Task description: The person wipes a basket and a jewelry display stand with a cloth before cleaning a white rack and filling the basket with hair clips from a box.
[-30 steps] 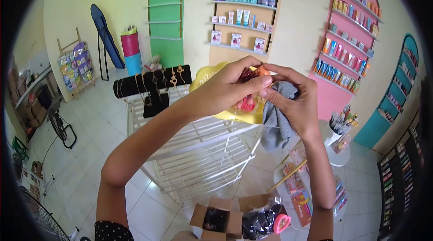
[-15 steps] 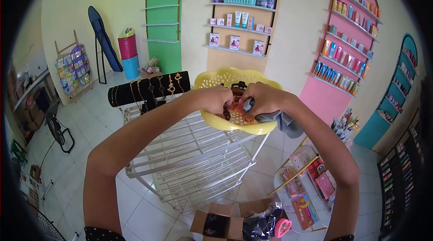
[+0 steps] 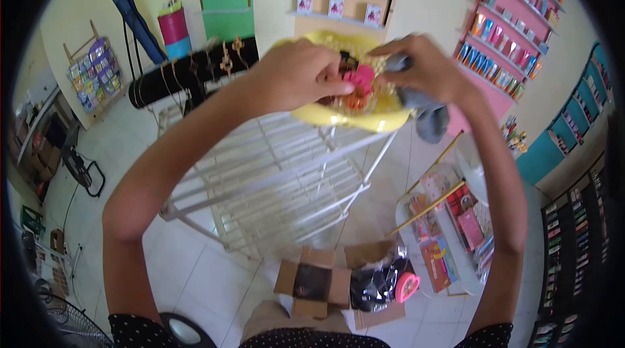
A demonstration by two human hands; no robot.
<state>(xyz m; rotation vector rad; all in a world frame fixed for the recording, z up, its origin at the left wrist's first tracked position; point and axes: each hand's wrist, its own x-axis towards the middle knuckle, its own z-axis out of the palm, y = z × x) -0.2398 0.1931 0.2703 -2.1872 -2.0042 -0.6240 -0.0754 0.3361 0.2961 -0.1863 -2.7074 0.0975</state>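
Note:
A yellow openwork plastic basket (image 3: 355, 120) sits on top of a white wire rack (image 3: 286, 172). Over it, my left hand (image 3: 303, 76) is closed, thumb and fingers pinching at a pink hair clip (image 3: 359, 77). Just below is an orange hair clip (image 3: 357, 98), among darker pieces that are blurred. A grey cloth (image 3: 431, 120) hangs over the basket's right rim, bunched in my right hand (image 3: 423, 68). The fingers of that hand curl around the cloth and reach toward the pink clip.
A black bracelet stand (image 3: 156, 84) with gold chains is left of the basket. On the floor are an open cardboard box (image 3: 312, 283), black plastic packaging (image 3: 377, 286) and a pink heart-shaped item (image 3: 407, 287). A glass-shelved cart (image 3: 443, 244) stands at right.
My view has tilted down, so the basket sits higher in the picture. My hands have come up from inside the basket and moved apart, and the pink clip shows between them.

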